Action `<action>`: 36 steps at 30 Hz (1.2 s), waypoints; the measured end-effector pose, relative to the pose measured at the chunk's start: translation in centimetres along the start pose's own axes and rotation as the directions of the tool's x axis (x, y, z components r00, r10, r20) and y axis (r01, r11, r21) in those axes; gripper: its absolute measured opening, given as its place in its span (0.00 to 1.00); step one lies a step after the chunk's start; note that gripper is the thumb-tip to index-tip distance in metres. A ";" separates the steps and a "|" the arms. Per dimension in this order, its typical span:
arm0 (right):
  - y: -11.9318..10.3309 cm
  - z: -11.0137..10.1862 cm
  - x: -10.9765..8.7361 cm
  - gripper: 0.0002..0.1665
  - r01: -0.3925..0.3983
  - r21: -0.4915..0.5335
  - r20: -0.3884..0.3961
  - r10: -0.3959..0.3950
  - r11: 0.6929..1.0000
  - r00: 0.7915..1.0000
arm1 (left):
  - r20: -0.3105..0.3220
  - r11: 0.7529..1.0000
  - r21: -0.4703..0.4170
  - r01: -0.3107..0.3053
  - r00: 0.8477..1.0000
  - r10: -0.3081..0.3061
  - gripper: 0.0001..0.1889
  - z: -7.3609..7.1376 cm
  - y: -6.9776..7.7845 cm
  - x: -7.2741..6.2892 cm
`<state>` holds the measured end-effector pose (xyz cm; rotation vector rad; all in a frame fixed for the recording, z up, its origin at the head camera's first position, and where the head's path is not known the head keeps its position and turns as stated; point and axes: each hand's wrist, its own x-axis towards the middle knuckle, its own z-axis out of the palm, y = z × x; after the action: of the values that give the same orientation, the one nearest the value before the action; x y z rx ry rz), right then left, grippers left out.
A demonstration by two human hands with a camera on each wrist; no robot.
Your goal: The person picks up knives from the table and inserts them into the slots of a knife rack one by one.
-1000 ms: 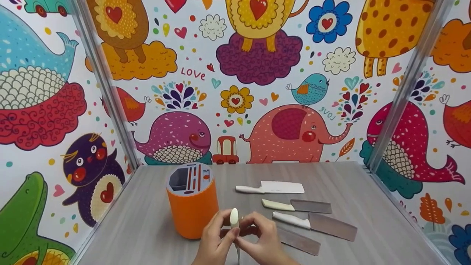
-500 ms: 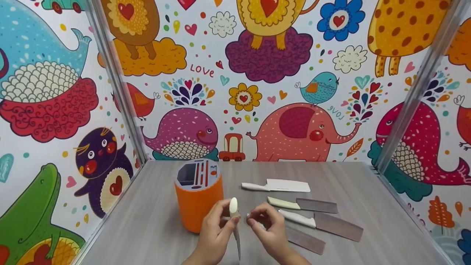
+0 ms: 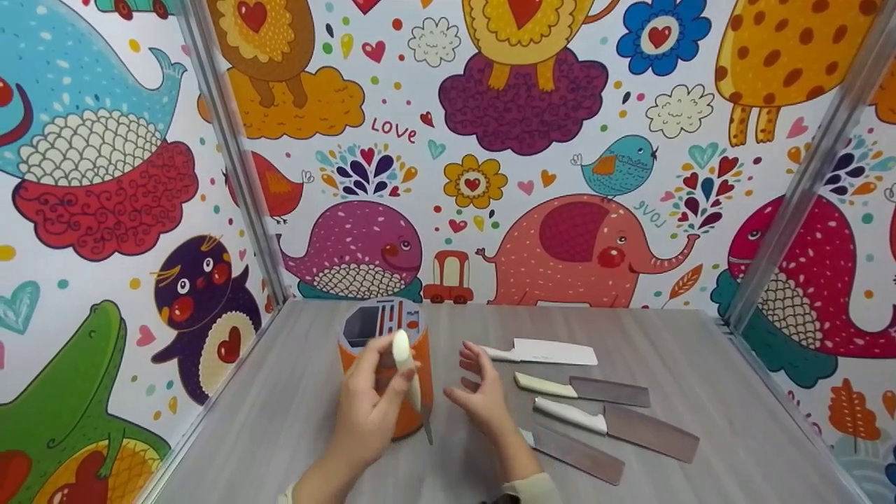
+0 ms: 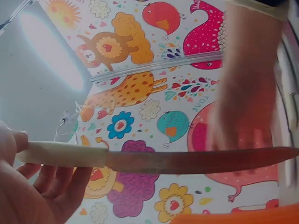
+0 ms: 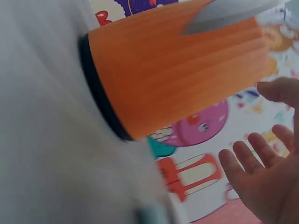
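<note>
Gripping knife [image 4: 159, 162] (left hand [image 3: 367, 409] part-hides holder [image 3: 407, 421])

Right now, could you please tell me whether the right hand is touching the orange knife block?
Apart: the head view shows tabletop between the right hand and the orange knife block.

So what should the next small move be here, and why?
Probably lift the knife until its tip clears the top of the orange block. The left hand grips its handle with the blade pointing down, and the head view shows the tip below the slots. The right hand holds nothing.
</note>
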<state>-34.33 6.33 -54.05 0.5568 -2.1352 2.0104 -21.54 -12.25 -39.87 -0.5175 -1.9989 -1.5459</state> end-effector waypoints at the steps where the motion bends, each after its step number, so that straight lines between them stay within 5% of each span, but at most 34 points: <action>1: 0.7 0.5 0.2 0.50 -0.022 0.028 0.016 0.022 0.999 1.000 | -0.012 1.000 0.005 -0.010 1.000 0.010 0.16 -0.4 0.1 0.4; 5: 2.7 2.5 0.4 0.57 -0.103 0.099 0.083 0.095 0.990 0.992 | -0.064 0.995 0.000 -0.102 0.993 0.102 0.16 -1.8 0.6 1.7; 11: 3.5 4.3 0.4 0.71 -0.152 -0.009 0.198 0.150 0.988 0.969 | -0.127 0.982 0.007 -0.191 0.974 0.190 0.18 -2.4 1.9 3.2; 17: 3.6 5.0 0.4 0.74 -0.168 -0.069 0.164 0.177 0.983 0.970 | -0.157 0.966 0.090 -0.243 0.954 0.254 0.18 -2.2 3.9 3.5; 23: 3.4 5.5 0.9 0.69 -0.185 -0.086 0.125 0.195 0.979 0.973 | -0.187 0.941 0.155 -0.301 0.926 0.327 0.17 -2.8 5.2 5.5; 36: 3.5 5.7 0.6 0.67 -0.166 -0.064 0.128 0.173 0.984 0.977 | -0.264 0.972 0.156 -0.175 0.941 0.212 0.19 -2.8 3.7 9.4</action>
<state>-35.38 0.68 -57.56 0.5311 -2.3820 2.0477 -26.03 -14.23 -30.55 -0.4042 -1.7615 -1.2804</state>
